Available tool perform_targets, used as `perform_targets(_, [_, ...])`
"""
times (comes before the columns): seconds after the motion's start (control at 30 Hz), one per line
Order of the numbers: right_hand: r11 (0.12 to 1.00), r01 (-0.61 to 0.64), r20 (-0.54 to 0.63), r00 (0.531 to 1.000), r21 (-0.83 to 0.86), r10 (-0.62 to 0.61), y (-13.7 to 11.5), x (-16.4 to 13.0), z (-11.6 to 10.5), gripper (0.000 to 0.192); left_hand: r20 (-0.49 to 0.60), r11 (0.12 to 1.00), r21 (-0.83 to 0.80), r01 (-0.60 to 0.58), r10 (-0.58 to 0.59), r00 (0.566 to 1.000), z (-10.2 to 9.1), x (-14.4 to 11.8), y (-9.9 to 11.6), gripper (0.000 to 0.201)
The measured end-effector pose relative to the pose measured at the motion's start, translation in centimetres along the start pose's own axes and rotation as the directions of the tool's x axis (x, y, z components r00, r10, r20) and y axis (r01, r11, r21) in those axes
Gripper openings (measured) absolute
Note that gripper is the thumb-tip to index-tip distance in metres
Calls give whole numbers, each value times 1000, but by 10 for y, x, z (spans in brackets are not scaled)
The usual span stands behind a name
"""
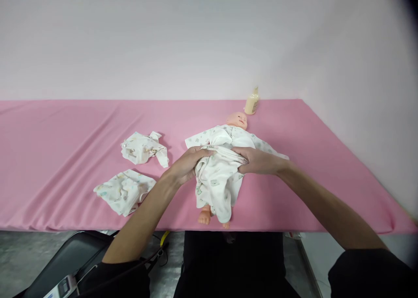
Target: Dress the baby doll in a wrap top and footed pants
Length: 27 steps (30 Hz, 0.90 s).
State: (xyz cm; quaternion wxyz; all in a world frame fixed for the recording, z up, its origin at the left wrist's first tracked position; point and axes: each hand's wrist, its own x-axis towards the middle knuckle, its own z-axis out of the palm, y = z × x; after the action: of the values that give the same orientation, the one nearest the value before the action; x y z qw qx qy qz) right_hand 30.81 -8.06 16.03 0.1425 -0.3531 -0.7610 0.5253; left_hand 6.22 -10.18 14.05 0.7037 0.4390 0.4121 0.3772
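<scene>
Baby doll (237,120) on its back, mid-table on the pink cloth (65,128), head pointing away, bare feet toward the near edge. White printed garment (217,182) over its body. Left hand (187,163) cupped on the garment's waist edge, fingers curled, gripping fabric. Right hand (257,161) flat beside it, fingers pinching the same edge. Two crumpled printed baby clothes to the left: one (143,148) farther, one (124,191) nearer. Cream bottle (251,101) upright just beyond the doll's head.

Both hands (187,163) (257,161) apparently grip the doll's garment (217,176).
</scene>
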Motion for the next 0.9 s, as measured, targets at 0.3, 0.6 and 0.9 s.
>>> perform_targets(0.3, [957,-57,-280,950,285,140,9,6,3,42,105,929,363,-66,29,994,4,-16,12,68])
perform_targets(0.6, [941,-1,29,1000,339,-9,1,7,-12,28,176,776,612,-150,51,983,14,-15,28,31])
perform_targets(0.9, [640,-125,142,990,758,24,32,26,28,28,235,730,645,-225,90,968,22,-2,35,29])
